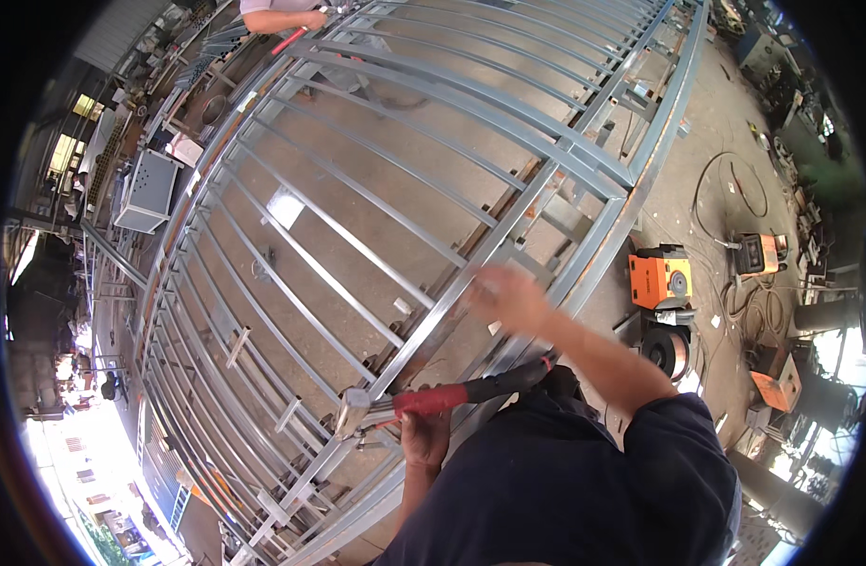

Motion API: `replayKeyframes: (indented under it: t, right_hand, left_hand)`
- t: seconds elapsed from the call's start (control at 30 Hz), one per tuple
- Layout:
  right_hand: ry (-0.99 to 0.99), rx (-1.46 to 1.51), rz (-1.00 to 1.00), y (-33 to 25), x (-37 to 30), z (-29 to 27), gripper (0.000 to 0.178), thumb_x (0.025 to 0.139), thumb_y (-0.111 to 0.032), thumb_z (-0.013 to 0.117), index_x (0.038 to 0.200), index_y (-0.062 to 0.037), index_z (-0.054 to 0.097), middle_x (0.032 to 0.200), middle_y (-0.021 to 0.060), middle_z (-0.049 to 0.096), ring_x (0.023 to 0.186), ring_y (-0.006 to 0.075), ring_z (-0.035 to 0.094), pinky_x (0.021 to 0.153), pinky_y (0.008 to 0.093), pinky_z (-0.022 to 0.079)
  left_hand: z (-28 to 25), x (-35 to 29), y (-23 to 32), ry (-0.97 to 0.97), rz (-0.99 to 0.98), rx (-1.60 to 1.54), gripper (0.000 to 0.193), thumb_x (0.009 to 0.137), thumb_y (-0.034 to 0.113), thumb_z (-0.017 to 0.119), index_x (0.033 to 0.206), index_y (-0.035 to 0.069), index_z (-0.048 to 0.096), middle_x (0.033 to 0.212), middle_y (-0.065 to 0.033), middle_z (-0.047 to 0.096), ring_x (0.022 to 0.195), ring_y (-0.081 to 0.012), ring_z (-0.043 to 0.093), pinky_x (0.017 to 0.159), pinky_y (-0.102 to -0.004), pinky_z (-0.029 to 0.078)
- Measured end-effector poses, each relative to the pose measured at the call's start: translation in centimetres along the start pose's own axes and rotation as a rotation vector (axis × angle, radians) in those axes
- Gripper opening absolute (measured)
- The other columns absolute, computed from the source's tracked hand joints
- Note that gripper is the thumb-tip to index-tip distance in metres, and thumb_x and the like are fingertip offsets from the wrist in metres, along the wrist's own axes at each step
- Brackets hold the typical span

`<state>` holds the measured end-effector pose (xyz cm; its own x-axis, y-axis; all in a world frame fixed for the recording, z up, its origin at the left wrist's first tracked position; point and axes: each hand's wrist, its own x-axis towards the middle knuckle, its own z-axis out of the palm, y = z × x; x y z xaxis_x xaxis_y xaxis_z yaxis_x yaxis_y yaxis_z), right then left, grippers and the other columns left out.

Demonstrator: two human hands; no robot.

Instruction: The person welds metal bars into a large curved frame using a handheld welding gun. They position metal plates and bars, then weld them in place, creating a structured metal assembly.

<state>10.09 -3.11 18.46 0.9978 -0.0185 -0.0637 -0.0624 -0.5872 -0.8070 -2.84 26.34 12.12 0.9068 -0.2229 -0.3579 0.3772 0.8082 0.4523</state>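
My left hand [423, 440] is wrapped from below round a tool with a red and black handle [431, 400]. The tool lies slantwise in front of my chest. Its pale metal head [354, 411] is over the near side rail of a large grey metal frame [423, 330]; whether they touch I cannot tell. Farther right, my right hand [510, 298] is above the same rail, smeared by motion, so its fingers cannot be made out. Long parallel bars [357, 241] cross the frame from the near rail to the far one.
Another person's hand [312, 19] holds a red-handled tool [288, 42] at the far side. An orange machine [661, 276], a wire spool [667, 352], a second orange unit [761, 253] and coiled cables [749, 297] lie on the floor right. A grey cabinet [148, 191] stands at left.
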Motion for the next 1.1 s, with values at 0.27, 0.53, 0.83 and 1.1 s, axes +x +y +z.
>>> replayKeyframes:
  t: [0.27,0.53,0.83,1.1]
  right_hand:
    - [0.25,-0.411,0.546,25.4,14.4,-15.0,0.064,0.101,-0.028,0.047,0.164,-0.0267,0.033,0.138,0.0275,0.064,0.127,0.0436,0.063,0.109,0.0521,0.05]
    - [0.01,-0.642,0.656,25.7,20.0,-16.7,0.095,0.093,-0.049,0.074,0.169,-0.0281,0.021,0.154,0.0188,0.056,0.14,0.0359,0.057,0.112,0.0464,0.049]
    - [0.041,-0.633,0.614,28.0,20.5,-17.1,0.093,0.089,-0.046,0.077,0.167,-0.0298,0.028,0.155,0.0214,0.054,0.143,0.0396,0.053,0.113,0.0502,0.048]
    - [0.055,-0.597,0.594,26.4,19.0,-17.5,0.081,0.093,-0.046,0.069,0.165,-0.0309,0.033,0.158,0.0228,0.05,0.146,0.0414,0.048,0.118,0.0499,0.042]
  left_hand:
    - [2.8,-0.9,-4.5,0.056,-0.034,-0.128,0.057,0.086,0.031,0.088,0.136,0.016,0.065,0.143,-0.0099,0.063,0.143,-0.0368,0.05,0.122,-0.0581,0.038]
    - [3.5,-0.7,-6.3,0.099,-0.01,-0.2,0.055,0.086,0.031,0.087,0.134,0.015,0.066,0.142,-0.0109,0.064,0.143,-0.0365,0.05,0.122,-0.0577,0.038]
    - [4.3,0.3,-7.3,0.138,0.011,-0.211,0.055,0.087,0.034,0.086,0.135,0.015,0.067,0.143,-0.0115,0.064,0.142,-0.0369,0.05,0.121,-0.0592,0.036]
    - [4.7,1.2,-7.1,0.13,-0.018,-0.163,0.058,0.086,0.031,0.086,0.138,0.015,0.066,0.145,-0.0125,0.063,0.146,-0.0395,0.046,0.123,-0.0624,0.034]
